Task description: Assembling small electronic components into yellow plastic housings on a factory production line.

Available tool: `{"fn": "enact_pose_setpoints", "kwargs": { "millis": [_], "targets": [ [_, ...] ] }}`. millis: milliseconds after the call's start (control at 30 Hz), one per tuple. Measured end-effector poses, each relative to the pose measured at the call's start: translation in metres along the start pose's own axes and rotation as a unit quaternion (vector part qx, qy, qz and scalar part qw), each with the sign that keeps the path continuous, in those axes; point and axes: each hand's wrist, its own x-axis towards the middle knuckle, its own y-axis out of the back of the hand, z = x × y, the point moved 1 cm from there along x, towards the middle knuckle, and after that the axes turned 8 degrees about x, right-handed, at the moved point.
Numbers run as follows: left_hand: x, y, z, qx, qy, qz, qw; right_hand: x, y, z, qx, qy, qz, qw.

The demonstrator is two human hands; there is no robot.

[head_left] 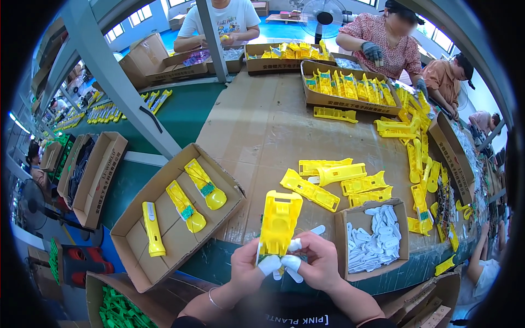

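Note:
Both hands, with white covers on some fingertips, hold one yellow plastic flashlight housing upright in front of me. My left hand grips its lower left side and my right hand its lower right. A bit of green shows at its lower end between the thumbs, partly hidden by them. White plastic pieces stick out below the fingers; which hand holds them I cannot tell. Just beyond lie several loose yellow shells. To the right of my hands stands a small box of white plastic pieces.
At left, a tilted cardboard tray holds three yellow flashlight bodies, two showing green boards. Boxes of yellow shells stand farther back. More shells pile up along the right. A metal post crosses the left side. Co-workers sit across.

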Motion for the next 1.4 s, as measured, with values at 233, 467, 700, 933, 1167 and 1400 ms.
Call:
{"fn": "enact_pose_setpoints", "kwargs": {
  "millis": [233, 467, 700, 933, 1167, 1400],
  "targets": [
    [-0.003, 0.001, 0.006, 0.058, -0.028, -0.024, 0.998, 0.007, 0.006, 0.006, 0.126, -0.094, -0.092, 0.983],
    [0.030, 0.013, -0.004, -0.105, 0.051, -0.059, 0.991, -0.035, 0.002, 0.059, 0.006, -0.253, -0.294, 0.922],
    [0.040, 0.055, 0.029, 0.537, -0.098, -0.050, 0.836, -0.008, 0.033, -0.004, -0.016, -0.237, -0.283, 0.929],
    [0.036, 0.051, 0.028, 0.615, -0.110, -0.049, 0.779, 0.008, 0.024, -0.034, -0.220, -0.243, -0.213, 0.920],
    [0.020, 0.039, 0.011, 0.121, 0.034, -0.056, 0.991, 0.019, 0.038, -0.012, -0.547, 0.195, -0.025, 0.814],
    [0.006, 0.011, 0.004, 0.009, 0.040, -0.072, 0.997, 0.003, 0.007, -0.031, -0.233, 0.136, 0.009, 0.963]
  ]
}}
